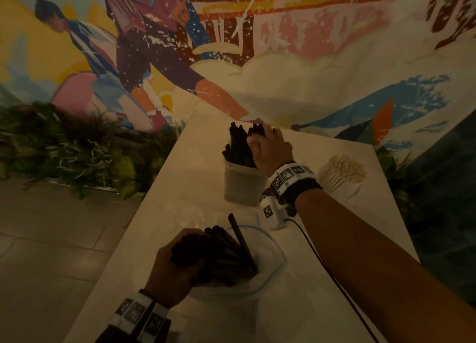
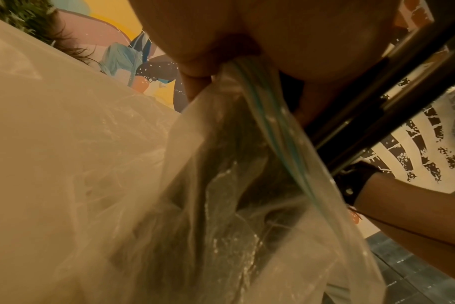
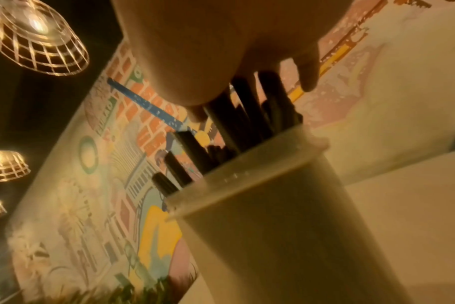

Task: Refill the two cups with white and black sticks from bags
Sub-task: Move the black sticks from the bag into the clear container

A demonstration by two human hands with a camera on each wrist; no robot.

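- my left hand (image 1: 171, 262) sits nearest me at the near left of the table (image 1: 195, 177), fingers curled round the mouth of the bag (image 1: 260, 270) together with a bunch of black sticks (image 1: 226, 250); the left wrist view shows the blue zip edge of the bag (image 2: 260, 98) bunched in my grip.
- the sticks in the bag lie slanted, their free ends pointing up and away from me toward the cups, one stick standing out longer than the rest.
- further out, near the middle of the table, stands the frosted cup (image 1: 243, 185), upright, with black sticks (image 1: 238, 146) rising out of it, leaning a little left.
- my right hand (image 1: 270, 149) is over the tops of those sticks, fingers bent down around a few of them (image 3: 247, 115); i judge i am settling a batch into the cup, though how firmly i grip them i cannot tell.
- to the right of that wrist, at the far right of the table, the second cup (image 1: 337, 185) is packed with white sticks (image 1: 345, 170) and looks full.
- the next move turns on this: the bag lies straight back toward me from the black cup, so my right hand must come back along that line for more sticks, taking them end-first along their length.
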